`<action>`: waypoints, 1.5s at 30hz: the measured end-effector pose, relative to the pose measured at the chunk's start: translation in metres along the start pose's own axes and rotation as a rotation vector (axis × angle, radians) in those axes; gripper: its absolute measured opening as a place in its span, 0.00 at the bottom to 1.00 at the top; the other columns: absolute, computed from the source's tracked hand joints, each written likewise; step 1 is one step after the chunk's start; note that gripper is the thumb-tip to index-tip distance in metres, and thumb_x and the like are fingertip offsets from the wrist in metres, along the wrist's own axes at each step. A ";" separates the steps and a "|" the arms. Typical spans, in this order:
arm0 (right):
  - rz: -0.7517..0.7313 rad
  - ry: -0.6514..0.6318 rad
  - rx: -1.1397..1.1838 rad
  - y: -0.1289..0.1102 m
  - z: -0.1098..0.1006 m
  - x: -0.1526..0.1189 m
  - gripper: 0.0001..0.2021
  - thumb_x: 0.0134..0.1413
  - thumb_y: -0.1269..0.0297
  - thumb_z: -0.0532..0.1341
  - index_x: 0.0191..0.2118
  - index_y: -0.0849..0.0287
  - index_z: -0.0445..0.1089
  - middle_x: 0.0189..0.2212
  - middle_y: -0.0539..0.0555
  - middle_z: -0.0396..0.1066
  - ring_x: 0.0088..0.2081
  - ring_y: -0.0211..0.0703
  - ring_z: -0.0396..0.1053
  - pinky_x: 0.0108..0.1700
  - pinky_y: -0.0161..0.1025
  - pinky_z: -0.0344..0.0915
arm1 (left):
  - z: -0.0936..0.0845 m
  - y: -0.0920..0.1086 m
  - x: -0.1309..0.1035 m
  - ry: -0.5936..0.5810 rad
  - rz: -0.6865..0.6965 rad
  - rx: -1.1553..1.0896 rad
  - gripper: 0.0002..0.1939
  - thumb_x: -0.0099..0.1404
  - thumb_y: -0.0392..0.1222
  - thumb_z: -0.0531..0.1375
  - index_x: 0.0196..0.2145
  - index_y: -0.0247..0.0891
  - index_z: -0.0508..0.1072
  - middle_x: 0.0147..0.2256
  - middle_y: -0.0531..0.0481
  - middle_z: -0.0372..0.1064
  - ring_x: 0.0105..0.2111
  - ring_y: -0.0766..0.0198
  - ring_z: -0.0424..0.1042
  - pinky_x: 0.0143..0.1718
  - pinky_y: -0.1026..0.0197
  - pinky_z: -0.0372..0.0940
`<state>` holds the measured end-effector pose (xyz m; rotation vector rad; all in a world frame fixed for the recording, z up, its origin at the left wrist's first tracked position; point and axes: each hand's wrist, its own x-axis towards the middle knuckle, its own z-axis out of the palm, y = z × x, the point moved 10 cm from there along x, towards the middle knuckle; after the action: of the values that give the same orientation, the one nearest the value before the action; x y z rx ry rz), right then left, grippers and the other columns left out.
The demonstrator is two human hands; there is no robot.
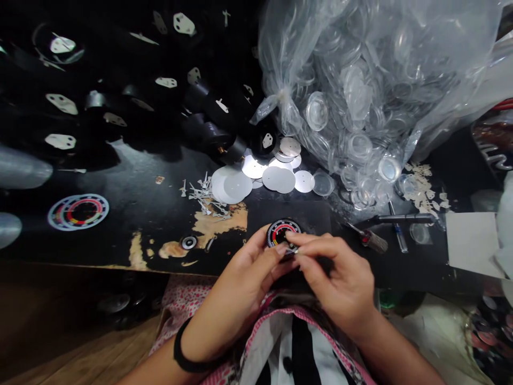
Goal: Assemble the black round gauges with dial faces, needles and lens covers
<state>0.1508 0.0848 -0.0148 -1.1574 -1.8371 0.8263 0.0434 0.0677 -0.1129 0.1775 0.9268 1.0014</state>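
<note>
Black with a red arc, the round dial (281,230) rests in your left hand (249,262), thumb pressed on it and fingers curled round its edge, near the table's (116,214) front edge. Your right hand (340,264) pinches a small piece (296,250), too tiny to identify, at the dial's 4 o'clock. From the dial, metal discs (278,179) lie at 12, white pointers (206,197) at 10, a screwdriver (374,241) at 3.

Dial (280,234) partly behind left hand (253,267), plastic bag (372,69) cropped above
</note>
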 end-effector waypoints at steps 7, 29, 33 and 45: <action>0.210 0.105 0.257 0.019 -0.015 0.004 0.06 0.63 0.72 0.63 0.40 0.52 0.72 0.42 0.47 0.78 0.44 0.35 0.77 0.43 0.33 0.72 | 0.001 -0.002 -0.004 0.004 -0.098 -0.149 0.05 0.62 0.35 0.68 0.37 0.36 0.83 0.39 0.48 0.81 0.35 0.63 0.80 0.42 0.64 0.77; 0.365 0.016 0.149 0.042 -0.012 0.003 0.02 0.63 0.65 0.63 0.38 0.55 0.72 0.35 0.49 0.77 0.31 0.34 0.72 0.34 0.33 0.69 | -0.006 0.000 0.000 0.058 -0.068 -0.105 0.10 0.60 0.40 0.71 0.37 0.31 0.81 0.33 0.42 0.81 0.27 0.66 0.75 0.30 0.68 0.74; 0.402 -0.045 0.102 0.048 -0.009 0.005 0.03 0.63 0.64 0.63 0.37 0.56 0.71 0.34 0.50 0.77 0.32 0.37 0.73 0.34 0.35 0.68 | -0.012 0.006 0.003 0.109 0.010 -0.039 0.12 0.57 0.43 0.73 0.34 0.32 0.81 0.30 0.44 0.80 0.25 0.66 0.74 0.27 0.69 0.72; 0.345 -0.053 -0.132 0.057 -0.017 0.015 0.03 0.62 0.65 0.61 0.36 0.56 0.71 0.33 0.51 0.77 0.33 0.39 0.72 0.34 0.35 0.65 | -0.016 0.019 0.000 0.094 0.134 0.066 0.13 0.61 0.44 0.69 0.42 0.37 0.80 0.42 0.42 0.81 0.37 0.58 0.79 0.42 0.58 0.76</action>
<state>0.1847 0.1213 -0.0504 -1.5800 -1.7819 0.9447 0.0196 0.0744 -0.1129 0.2518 1.0449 1.1109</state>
